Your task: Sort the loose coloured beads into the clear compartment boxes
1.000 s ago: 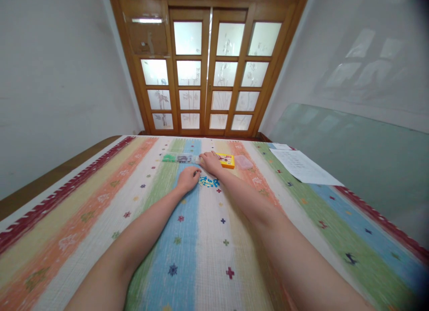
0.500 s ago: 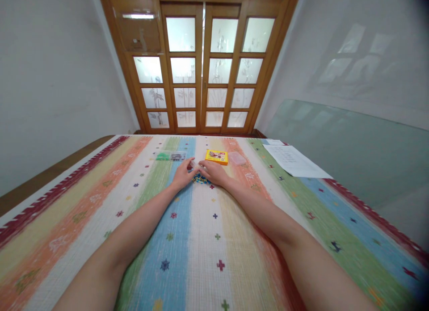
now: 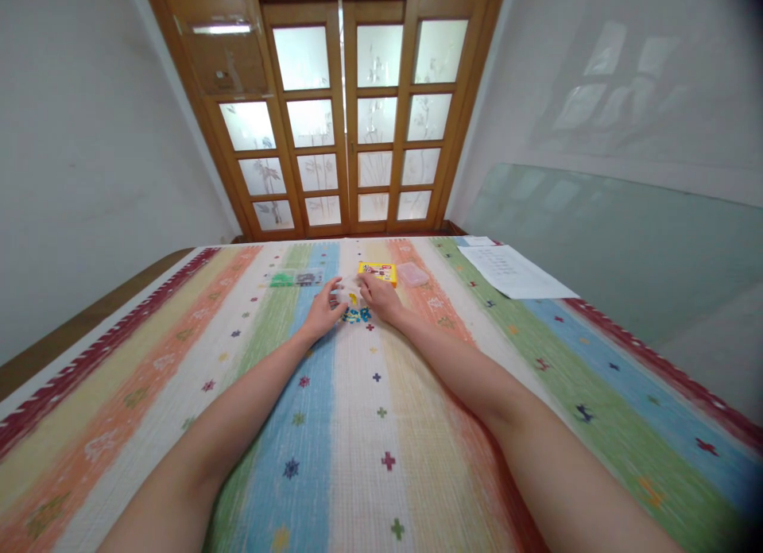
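Between my two hands is a small clear plastic bag [image 3: 349, 284], its outline hard to make out, with yellow pieces [image 3: 353, 298] showing in or behind it. My left hand [image 3: 325, 308] grips the bag's left side, thumb toward the middle. On the other side my right hand [image 3: 380, 297] pinches it with bent fingers. Just below the bag lies a loose pile of tiny blue and yellow pieces [image 3: 356, 315] on the striped tablecloth [image 3: 363, 426]. Behind my right hand rests a yellow printed box [image 3: 386, 268].
A translucent pinkish lid or tray [image 3: 412, 274] lies right of the box. Left of my hands, a clear package holds green pieces [image 3: 282, 279] and dark grey pieces [image 3: 308, 279]. Paper sheets [image 3: 513, 272] lie at the far right edge, near a glass panel [image 3: 620, 243].
My hands have moved slightly apart over the pile, and the yellow pieces now show between them. The whole view has shifted a little as the head turned.
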Demonstrator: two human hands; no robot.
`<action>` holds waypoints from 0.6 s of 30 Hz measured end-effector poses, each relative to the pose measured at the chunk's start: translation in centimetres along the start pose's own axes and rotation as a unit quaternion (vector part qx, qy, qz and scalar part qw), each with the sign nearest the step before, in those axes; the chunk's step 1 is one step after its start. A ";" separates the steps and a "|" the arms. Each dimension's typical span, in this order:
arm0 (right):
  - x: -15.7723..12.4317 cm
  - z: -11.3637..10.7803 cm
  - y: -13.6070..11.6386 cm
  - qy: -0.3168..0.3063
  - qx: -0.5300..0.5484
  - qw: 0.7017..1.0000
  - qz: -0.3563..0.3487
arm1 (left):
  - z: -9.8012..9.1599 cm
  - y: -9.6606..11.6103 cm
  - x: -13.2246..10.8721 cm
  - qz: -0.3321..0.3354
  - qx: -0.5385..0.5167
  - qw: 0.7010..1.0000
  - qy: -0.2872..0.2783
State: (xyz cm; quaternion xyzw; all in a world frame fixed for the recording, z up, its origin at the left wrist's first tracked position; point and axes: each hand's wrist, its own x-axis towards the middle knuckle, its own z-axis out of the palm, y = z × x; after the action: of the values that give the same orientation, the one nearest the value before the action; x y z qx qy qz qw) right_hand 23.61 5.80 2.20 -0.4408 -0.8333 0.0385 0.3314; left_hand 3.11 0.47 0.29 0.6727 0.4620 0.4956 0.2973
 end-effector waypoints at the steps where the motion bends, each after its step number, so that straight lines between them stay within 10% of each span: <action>1: 0.0 -0.1 0.1 0.007 0.003 1.000 0.007 | -0.1 -0.2 0.0 0.004 -0.001 1.000 -0.003; 18: -0.2 0.1 0.0 0.043 0.048 0.997 -0.036 | -0.3 0.0 -0.1 -0.015 -0.009 0.999 -0.033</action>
State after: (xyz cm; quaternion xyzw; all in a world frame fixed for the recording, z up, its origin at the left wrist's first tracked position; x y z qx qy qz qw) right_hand 23.64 5.70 2.02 -0.3955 -0.8307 0.0476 0.3890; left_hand 2.78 0.37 0.37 0.6789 0.4579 0.4725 0.3257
